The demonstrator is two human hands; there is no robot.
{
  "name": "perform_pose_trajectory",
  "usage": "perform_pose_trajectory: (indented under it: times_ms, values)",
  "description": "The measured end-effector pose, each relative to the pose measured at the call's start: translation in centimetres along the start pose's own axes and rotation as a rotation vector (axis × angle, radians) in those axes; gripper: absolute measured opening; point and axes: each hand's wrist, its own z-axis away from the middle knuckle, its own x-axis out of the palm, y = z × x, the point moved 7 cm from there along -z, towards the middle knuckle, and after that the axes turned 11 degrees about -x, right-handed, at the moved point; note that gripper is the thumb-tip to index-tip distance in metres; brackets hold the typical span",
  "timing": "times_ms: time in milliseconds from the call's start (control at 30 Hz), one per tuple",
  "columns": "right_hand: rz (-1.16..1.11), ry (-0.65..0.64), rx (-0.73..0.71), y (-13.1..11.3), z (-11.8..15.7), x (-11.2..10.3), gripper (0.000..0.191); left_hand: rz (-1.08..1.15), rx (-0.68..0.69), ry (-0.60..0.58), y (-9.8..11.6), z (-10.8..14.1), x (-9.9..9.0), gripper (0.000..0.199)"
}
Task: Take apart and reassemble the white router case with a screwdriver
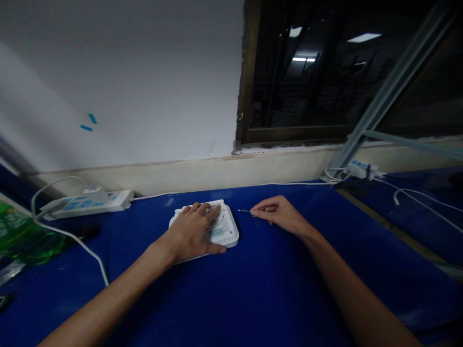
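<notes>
A white router (pixel 229 225) with vent holes and a pale label lies flat on the blue table. Across its left and middle part lies my left hand (pixel 194 229), fingers spread toward the far edge and thumb along the near edge, steadying it. To the right of the router, my right hand (pixel 275 214) pinches a thin screwdriver (pixel 244 210) between thumb and fingertips. Its metal shaft points left toward the router, a small gap away from it. Several tiny dark screws (pixel 257 223) lie on the table just below the right fingertips.
A white power strip (pixel 97 203) with a plug and cable stands at the left, near a green bottle (pixel 31 236). Another power strip (pixel 363 169) with loose cables sits at the back right beside a metal frame (pixel 361 127). The wall (pixel 188 174) borders the table's back edge.
</notes>
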Motion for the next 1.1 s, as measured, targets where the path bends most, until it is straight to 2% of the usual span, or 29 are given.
perform_pose_trajectory:
  times_ms: [200, 300, 567, 833, 1100]
  values:
    - [0.093, -0.25, -0.041, -1.6, 0.8, 2.0, 0.02, 0.092, 0.144, -0.011, -0.6, 0.4, -0.2, 0.112]
    - [0.115, -0.32, -0.025, -1.8, 1.2, 2.5, 0.021, 0.101, 0.191, 0.003, -0.7, 0.8, -0.4, 0.111]
    - [0.251, -0.352, -0.07, -2.5, 1.5, 2.9, 0.021, 0.104, 0.216, 0.023, -0.8, 1.2, -0.1, 0.106]
    - [0.281, -0.367, -0.159, -3.7, 1.6, 2.8, 0.016, 0.097, 0.174, 0.013, -0.8, 0.8, 0.3, 0.114]
    - [0.258, -0.386, -0.168, -3.6, 1.6, 3.5, 0.018, 0.094, 0.166, 0.061, 0.1, 0.4, 1.1, 0.12]
